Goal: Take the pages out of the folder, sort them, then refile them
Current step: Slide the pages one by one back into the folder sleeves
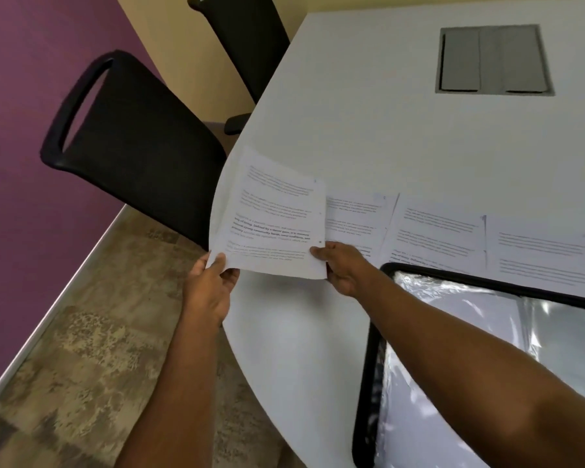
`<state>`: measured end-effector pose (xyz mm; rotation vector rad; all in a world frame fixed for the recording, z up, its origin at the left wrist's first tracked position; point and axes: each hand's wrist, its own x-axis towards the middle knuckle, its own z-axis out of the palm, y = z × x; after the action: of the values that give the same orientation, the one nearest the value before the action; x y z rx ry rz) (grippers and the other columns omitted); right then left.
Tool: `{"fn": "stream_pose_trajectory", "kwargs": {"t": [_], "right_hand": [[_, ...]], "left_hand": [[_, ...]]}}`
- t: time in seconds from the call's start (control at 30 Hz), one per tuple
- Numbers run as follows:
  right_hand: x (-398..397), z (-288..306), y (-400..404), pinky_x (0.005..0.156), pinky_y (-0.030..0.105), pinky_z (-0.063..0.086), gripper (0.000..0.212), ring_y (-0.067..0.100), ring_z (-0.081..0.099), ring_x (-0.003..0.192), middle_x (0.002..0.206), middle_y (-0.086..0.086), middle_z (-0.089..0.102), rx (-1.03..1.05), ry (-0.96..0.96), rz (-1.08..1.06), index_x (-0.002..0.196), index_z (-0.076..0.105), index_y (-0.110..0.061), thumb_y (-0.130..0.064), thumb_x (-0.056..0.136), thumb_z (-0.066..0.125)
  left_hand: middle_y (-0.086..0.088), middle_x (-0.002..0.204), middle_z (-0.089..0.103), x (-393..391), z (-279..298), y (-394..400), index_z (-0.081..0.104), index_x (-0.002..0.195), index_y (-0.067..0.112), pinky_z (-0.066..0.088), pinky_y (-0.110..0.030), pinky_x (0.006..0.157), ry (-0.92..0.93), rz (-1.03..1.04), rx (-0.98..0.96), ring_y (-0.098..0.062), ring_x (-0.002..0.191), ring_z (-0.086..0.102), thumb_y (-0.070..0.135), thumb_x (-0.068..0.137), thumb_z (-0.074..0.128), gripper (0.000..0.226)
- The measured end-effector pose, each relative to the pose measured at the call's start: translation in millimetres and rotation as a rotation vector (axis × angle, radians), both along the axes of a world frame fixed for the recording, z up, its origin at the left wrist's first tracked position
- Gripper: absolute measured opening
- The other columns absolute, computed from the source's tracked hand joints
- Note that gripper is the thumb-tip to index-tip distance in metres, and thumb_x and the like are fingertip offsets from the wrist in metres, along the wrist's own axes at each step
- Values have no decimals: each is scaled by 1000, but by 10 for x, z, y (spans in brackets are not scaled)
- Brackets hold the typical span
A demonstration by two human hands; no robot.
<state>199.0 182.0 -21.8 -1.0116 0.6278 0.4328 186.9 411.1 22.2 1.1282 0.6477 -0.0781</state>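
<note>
Left grip point(213, 282) and right grip point(338, 265) pinching printed page point(274, 217) by bottom corners, text too blurred to read

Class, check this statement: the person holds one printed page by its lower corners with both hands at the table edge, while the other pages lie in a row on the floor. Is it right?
One detail is wrong. The head view shows the left hand and right hand holding the page by its lower corners, but the other pages lie in a row on the white table, not the floor.

Left hand point(211, 285) and right hand point(340, 265) pinch the near corners of one printed page point(277, 217) at the table's point(352, 113) left edge. Three more pages point(436, 238) lie in a row to its right. Open folder point(487, 332) with clear sleeves sits at the near edge.
</note>
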Motion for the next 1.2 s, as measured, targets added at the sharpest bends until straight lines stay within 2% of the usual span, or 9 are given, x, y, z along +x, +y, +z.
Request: {"fn": "stream_pose_trajectory", "kwargs": {"t": [0.1,0.27,0.4,0.5,0.6,0.73,0.93,1.1,1.2], "right_hand": [[-306,85,-346,79,33,55,29,26,66,99,122,16,65,-37,-32,-27,122,59,3,1,93,60],[-1046,231,-1053,68,30,56,26,22,68,90,110,8,69,-291,-53,-39,113,63,-8,3,89,62],[-1763,334,-1714,70,32,57,27,21,70,84,105,7,72,-417,-59,-72,110,66,-10,1,86,64],[-2291,364,-2128,68,33,58,27,27,72,87,103,11,73,-409,-48,-85,110,67,-7,2,85,64],[-2779,354,-2509,81,45,59,29,30,72,91,102,10,74,-403,-36,-111,110,66,-8,4,84,59],[-3209,282,-2932,77,38,58,31,28,72,92,103,8,74,-390,-13,-160,110,66,-10,3,84,56],[-3629,166,-3607,86,46,56,27,29,71,95,105,9,74,-390,-25,-348,112,68,-11,-22,87,72],[-3816,83,-4123,91,49,55,32,28,70,92,105,10,73,-582,23,-464,115,69,-8,-22,86,73],[-3840,148,-4443,87,42,55,31,30,69,90,105,13,71,-559,25,-602,117,67,-5,-16,88,71]], "left_hand": [[-15,118,63,-299,-36,-336,52,127,5,54,-29,75,21,-40,-61,-22,99,64,3,96,53,32],[-16,124,64,-867,-103,-978,55,129,3,53,-31,83,95,-197,-125,-26,110,62,1,96,51,32],[-13,118,68,-1374,-58,-1518,60,123,6,52,-32,79,113,-483,-97,-26,106,64,-4,93,49,34],[-10,111,71,-1673,-39,-1876,63,116,11,53,-36,80,123,-686,-42,-28,102,66,-2,90,52,31],[-12,117,68,-1915,-96,-2258,60,122,10,52,-42,92,105,-811,-38,-30,108,65,2,92,56,32],[-8,119,68,-2139,-201,-2733,59,125,15,47,-49,101,74,-913,25,-29,110,64,-2,91,57,38],[-3,115,70,-2496,-280,-3442,61,122,16,50,-44,98,37,-1081,190,-22,106,67,-3,90,59,37],[0,111,72,-2671,-342,-3893,65,116,17,54,-38,93,63,-1132,260,-18,101,68,21,93,63,23],[3,107,70,-2660,-371,-4129,67,105,25,54,-38,92,27,-1128,468,-15,98,67,44,92,59,24]]}}
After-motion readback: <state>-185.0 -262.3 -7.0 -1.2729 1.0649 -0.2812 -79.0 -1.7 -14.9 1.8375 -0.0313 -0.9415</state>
